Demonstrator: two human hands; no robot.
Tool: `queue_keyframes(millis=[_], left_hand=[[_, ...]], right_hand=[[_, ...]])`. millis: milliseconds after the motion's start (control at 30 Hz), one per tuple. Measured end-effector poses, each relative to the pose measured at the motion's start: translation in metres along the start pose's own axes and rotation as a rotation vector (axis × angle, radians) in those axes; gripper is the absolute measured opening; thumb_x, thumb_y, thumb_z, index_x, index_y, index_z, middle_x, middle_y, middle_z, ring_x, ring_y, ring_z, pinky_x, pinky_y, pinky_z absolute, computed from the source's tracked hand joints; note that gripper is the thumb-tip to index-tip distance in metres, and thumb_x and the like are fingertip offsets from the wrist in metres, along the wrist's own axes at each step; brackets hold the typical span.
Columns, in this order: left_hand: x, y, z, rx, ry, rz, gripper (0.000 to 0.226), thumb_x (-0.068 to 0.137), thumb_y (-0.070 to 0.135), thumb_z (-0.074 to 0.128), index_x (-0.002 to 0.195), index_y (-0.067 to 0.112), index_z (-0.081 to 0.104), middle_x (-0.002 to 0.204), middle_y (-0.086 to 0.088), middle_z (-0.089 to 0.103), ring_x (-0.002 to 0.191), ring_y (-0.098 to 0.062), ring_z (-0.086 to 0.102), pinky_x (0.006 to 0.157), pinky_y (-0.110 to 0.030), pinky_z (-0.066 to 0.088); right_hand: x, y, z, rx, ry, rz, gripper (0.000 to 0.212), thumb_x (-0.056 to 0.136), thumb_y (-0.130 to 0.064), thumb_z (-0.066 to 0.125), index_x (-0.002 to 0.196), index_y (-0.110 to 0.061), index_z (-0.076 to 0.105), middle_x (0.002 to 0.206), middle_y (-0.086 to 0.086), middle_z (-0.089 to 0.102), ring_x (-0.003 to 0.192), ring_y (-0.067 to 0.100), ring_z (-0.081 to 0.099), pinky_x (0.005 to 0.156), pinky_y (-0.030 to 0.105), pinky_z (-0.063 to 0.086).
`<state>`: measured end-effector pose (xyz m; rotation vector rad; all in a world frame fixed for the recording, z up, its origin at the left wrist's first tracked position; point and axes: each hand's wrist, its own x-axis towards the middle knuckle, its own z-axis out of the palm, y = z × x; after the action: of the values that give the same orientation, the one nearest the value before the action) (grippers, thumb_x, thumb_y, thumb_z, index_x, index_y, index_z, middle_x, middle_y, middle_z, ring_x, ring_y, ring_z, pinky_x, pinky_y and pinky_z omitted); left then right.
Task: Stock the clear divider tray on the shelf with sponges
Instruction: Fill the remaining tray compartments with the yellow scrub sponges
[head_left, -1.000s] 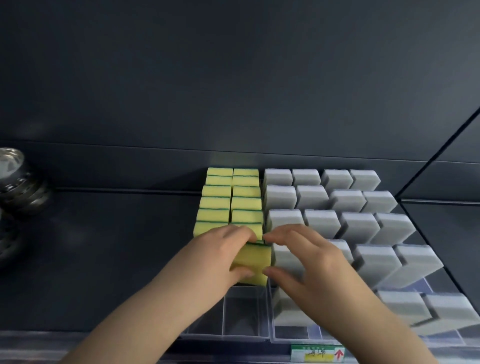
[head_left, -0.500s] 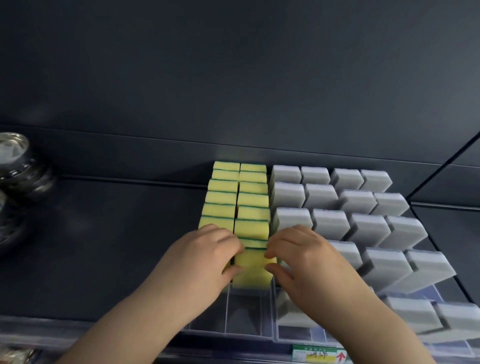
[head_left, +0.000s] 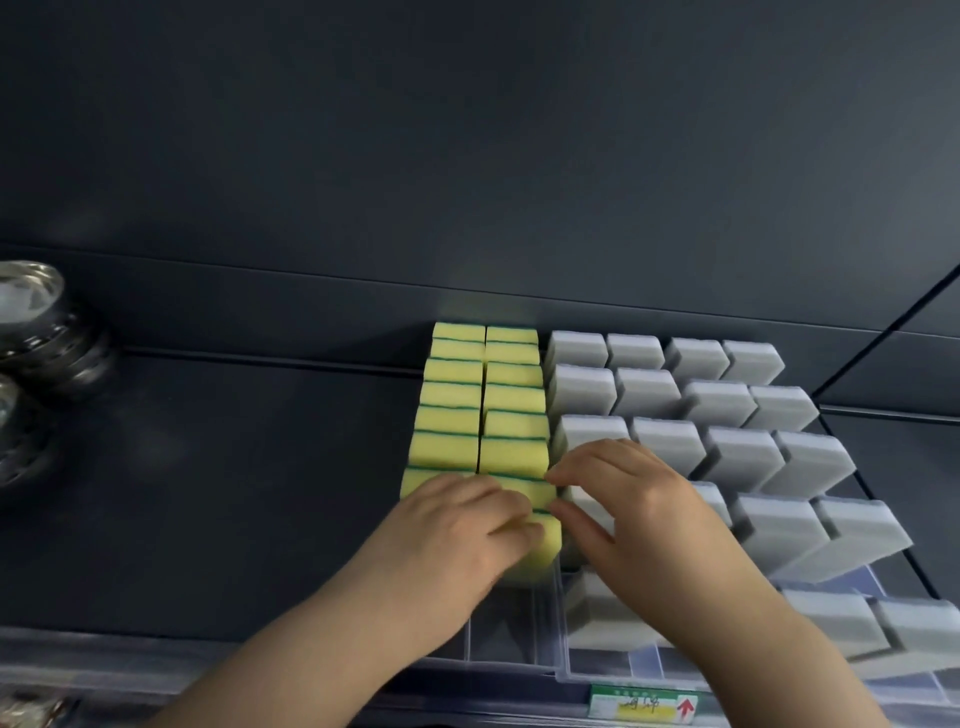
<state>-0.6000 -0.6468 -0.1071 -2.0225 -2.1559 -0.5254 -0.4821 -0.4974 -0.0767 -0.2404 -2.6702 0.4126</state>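
Two rows of yellow sponges with green backing (head_left: 485, 400) stand upright in the clear divider tray (head_left: 511, 644) on a dark shelf. The front yellow sponge (head_left: 540, 551) sits at the near end of the right row. My left hand (head_left: 462, 540) lies over it, fingers curled against its left and top side. My right hand (head_left: 628, 509) hovers at its right edge, thumb and fingertips touching it or just off it; I cannot tell which. The tray's front cells hold nothing.
Rows of grey sponges (head_left: 722, 441) fill a second clear tray (head_left: 644, 670) to the right. Stacked shiny metal bowls (head_left: 36, 332) stand at the far left. A green and yellow price label (head_left: 644, 704) hangs on the shelf front edge. Dark back panel behind.
The front yellow sponge has been pushed down and back into the right row, against the sponges behind it. Both hands moved with it and my right hand's fingers have loosened.
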Motion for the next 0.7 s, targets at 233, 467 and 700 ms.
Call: queue_keyframes(millis=[233,467,700], left_hand=[[0.004,-0.002,0.004,-0.012,0.005,0.010,0.018,0.080,0.025,0.063,0.095,0.027,0.072,0.095,0.011,0.065,0.090,-0.013,0.057,0.076,-0.031,0.050],[-0.001,-0.031,-0.013,0.011,0.143,-0.297,0.023,0.081,0.017,0.063,0.103,0.013,0.071,0.100,0.003,0.068,0.089,-0.017,0.064,0.069,-0.034,0.056],[-0.007,-0.047,-0.007,0.097,0.101,-0.326,0.022,0.072,0.008,0.074,0.094,0.011,0.073,0.096,0.001,0.069,0.083,-0.019,0.066,0.060,-0.032,0.056]], right_hand=[[0.001,-0.004,-0.003,0.009,-0.029,0.035,0.016,0.075,-0.021,0.063,0.088,-0.013,0.069,0.085,-0.003,0.066,0.080,0.017,0.063,0.069,0.027,0.054],[0.037,-0.001,0.003,-0.068,-0.226,0.086,0.028,0.091,-0.025,0.054,0.116,-0.014,0.063,0.117,0.001,0.062,0.107,0.023,0.056,0.091,0.035,0.046],[0.068,-0.005,0.022,-0.347,-0.544,0.136,0.038,0.099,-0.038,0.032,0.127,-0.018,0.048,0.130,0.001,0.051,0.117,0.024,0.047,0.098,0.034,0.037]])
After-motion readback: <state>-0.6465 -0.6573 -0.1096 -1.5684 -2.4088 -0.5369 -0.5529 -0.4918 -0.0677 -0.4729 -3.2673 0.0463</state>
